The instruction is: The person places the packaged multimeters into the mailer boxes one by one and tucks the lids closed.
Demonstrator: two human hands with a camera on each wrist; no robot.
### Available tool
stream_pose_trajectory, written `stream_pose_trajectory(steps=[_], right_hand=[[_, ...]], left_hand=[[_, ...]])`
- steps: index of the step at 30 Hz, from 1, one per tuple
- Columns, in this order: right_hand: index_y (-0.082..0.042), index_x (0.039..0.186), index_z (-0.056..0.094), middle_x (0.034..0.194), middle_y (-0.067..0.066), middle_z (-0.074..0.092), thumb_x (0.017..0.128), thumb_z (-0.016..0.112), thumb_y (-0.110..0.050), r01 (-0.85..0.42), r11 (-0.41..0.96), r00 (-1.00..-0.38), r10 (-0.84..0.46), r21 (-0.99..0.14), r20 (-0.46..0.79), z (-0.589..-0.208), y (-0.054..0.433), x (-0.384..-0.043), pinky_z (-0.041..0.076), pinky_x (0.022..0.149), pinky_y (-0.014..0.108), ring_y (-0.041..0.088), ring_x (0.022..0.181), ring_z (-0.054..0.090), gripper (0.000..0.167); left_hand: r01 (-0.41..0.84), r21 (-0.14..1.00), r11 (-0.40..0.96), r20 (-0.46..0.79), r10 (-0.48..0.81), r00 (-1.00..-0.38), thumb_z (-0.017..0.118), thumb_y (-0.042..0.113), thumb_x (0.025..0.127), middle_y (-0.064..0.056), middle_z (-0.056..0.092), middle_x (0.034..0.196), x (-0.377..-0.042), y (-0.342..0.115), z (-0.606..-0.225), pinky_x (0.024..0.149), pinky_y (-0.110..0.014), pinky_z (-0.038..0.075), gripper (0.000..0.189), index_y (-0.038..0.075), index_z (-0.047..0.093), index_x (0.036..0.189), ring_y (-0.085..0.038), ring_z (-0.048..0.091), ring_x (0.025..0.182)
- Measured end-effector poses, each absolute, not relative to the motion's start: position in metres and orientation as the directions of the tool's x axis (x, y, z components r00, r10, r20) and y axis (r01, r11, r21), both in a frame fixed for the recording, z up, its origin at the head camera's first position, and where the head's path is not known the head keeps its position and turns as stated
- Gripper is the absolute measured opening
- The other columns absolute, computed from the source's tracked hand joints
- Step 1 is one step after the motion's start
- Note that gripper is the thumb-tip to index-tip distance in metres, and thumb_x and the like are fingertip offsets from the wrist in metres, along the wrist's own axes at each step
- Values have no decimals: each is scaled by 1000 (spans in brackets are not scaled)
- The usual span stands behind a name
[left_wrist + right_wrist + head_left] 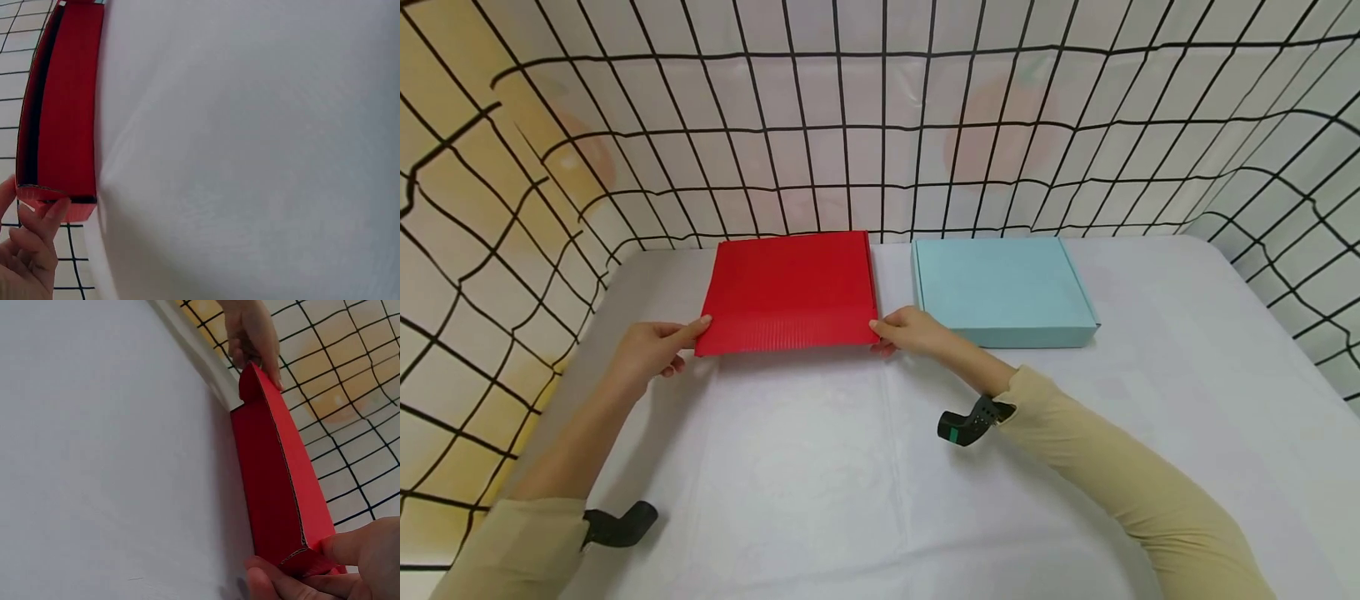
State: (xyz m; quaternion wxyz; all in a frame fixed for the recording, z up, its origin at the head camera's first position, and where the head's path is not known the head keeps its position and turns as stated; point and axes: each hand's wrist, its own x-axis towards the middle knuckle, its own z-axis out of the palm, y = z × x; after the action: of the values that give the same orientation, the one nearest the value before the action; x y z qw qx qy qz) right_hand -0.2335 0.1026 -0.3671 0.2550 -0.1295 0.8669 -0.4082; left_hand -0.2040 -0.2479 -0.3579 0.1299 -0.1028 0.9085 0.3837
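A red cardboard box (793, 275) lies on the white table, its lid slightly raised along the near edge. My left hand (651, 350) pinches the lid's near left corner, thumb on top. At the near right corner, my right hand (913, 331) holds the lid between thumb and fingers. Both wrist views show a dark gap under the lid, above the box's front wall (69, 106). The ribbed front flap (290, 437) bends over between the two hands. Small side tabs fold in at its ends.
A light blue box (1003, 287) with its lid down stands right of the red one, close by my right forearm. Black wire mesh (883, 129) fences the back and both sides of the table (805, 467). Black bands sit on both wrists.
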Motion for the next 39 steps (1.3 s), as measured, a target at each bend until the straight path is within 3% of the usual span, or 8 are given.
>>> stream_pose_trajectory(steps=[5,8,11,15,18,20,28,39], right_hand=[[7,111,60,91,16,69,97,47,-22,-87,656,-872,-414,-749,-261,-373,101,-229,46,87,36,25,82,66,35],[7,117,53,95,18,66,93,52,-21,-165,704,-916,-369,-691,-158,-376,98,-222,50,79,34,25,86,63,38],[6,129,41,112,19,57,89,59,-21,-313,744,-928,-372,-591,23,-376,94,-218,53,76,32,26,98,57,51],[0,141,32,139,17,39,88,62,-25,-532,746,-844,-501,-401,190,-371,94,-227,40,101,38,27,128,38,66],[-2,143,31,149,12,29,90,59,-28,-623,705,-772,-625,-338,118,-370,97,-238,18,113,43,27,139,21,65],[-3,143,30,150,11,26,92,55,-30,-643,684,-735,-678,-345,25,-372,99,-243,12,114,43,26,141,15,63],[-6,142,33,149,10,28,93,53,-28,-638,676,-704,-706,-369,-75,-371,99,-256,15,113,41,25,140,19,58],[-7,136,43,143,10,38,90,59,-22,-635,682,-719,-694,-362,-46,-365,102,-265,26,109,41,25,134,31,51]], left_hand=[[-212,599,772,-228,-89,-970,48,62,84,-13,59,79,-203,-246,-362,53,-24,42,70,0,59,117,-21,52,67],[-215,599,771,-224,-96,-970,49,60,85,-17,59,99,-205,-245,-364,57,-25,47,70,1,55,123,-25,54,77],[-221,663,715,-247,-69,-967,47,58,87,-22,48,128,-209,-244,-364,76,-36,53,76,2,40,137,-33,55,98],[-241,810,535,-275,-17,-961,45,58,88,-21,30,146,-220,-240,-366,103,-44,36,84,3,20,146,-35,41,125],[-290,871,397,-312,-9,-950,44,53,90,-18,26,149,-224,-235,-372,107,-37,31,80,4,16,147,-30,34,131],[-324,883,339,-339,-15,-941,43,48,92,-16,25,150,-224,-233,-377,105,-31,33,75,5,16,147,-25,36,129],[-344,908,240,-347,-34,-937,44,44,94,-17,24,150,-225,-233,-386,97,-19,40,71,6,15,147,-10,42,113],[-360,903,234,-364,-25,-931,45,43,93,-16,24,150,-229,-230,-383,105,-28,33,71,7,15,147,-21,37,125]])
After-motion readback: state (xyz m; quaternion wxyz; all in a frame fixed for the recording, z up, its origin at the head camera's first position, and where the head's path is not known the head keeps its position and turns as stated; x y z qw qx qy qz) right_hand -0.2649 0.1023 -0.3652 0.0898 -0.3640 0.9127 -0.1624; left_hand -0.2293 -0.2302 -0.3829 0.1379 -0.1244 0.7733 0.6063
